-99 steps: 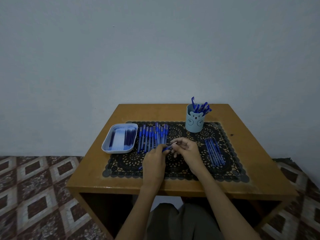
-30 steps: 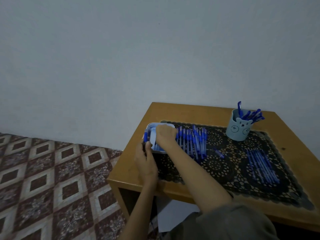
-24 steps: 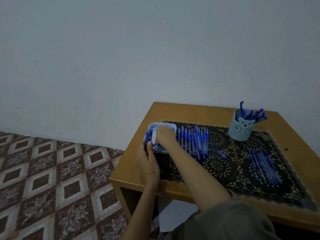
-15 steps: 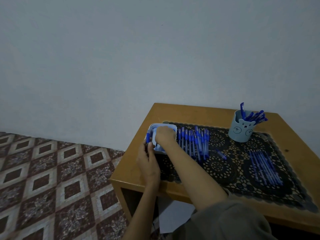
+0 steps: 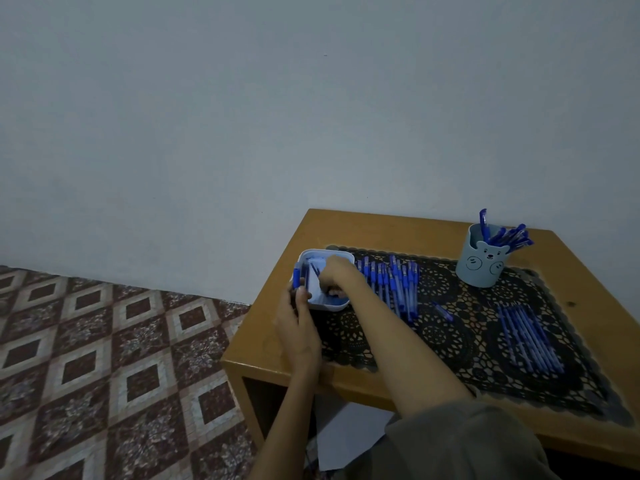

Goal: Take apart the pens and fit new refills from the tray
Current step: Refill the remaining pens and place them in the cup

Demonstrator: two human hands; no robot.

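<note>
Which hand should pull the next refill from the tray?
Right. The right hand is inside the tray, fingers down among the refills; the left hand grips a pen at the tray's edge.

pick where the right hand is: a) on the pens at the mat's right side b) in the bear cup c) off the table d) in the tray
d: the right hand dips into the tray, far from the cup.
</note>
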